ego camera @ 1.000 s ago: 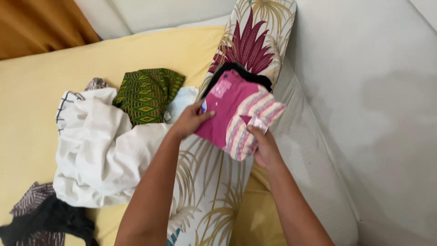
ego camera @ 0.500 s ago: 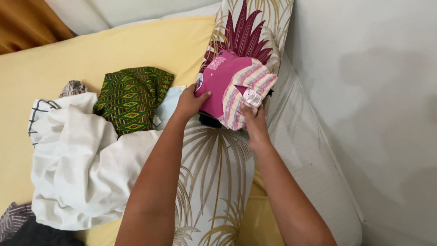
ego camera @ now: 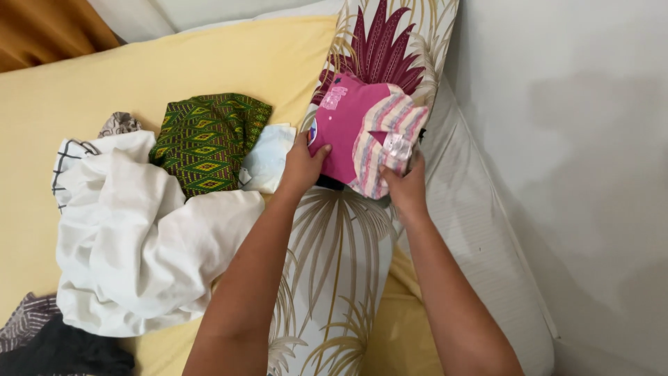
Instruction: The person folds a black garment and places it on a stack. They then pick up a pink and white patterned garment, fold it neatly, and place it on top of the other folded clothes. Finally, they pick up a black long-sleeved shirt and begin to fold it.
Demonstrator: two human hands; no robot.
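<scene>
Head view: unfolded white cloth (ego camera: 139, 237) and green patterned cloth (ego camera: 209, 139) lie left of left hand (ego camera: 303, 167). Both hands clasp the folded pink garment (ego camera: 362, 132) on the leaf-print board (ego camera: 334, 278), right hand (ego camera: 407, 184) at its striped edge. One piece folded, pile unsorted.

Yellow bedsheet (ego camera: 209, 63) covers bed. Long pillow with leaf print (ego camera: 341, 257) runs along bed's right edge, beside white wall (ego camera: 570, 139). White ribbed mattress side (ego camera: 480, 237) between pillow and wall. Green patterned cloth (ego camera: 209, 136) folded mid-bed, pale blue cloth (ego camera: 268, 157) touching its right side. Crumpled white sheet (ego camera: 132, 237) at left. Dark clothes (ego camera: 49, 345) at bottom left corner. Orange curtain (ego camera: 42, 28) at top left corner.
</scene>
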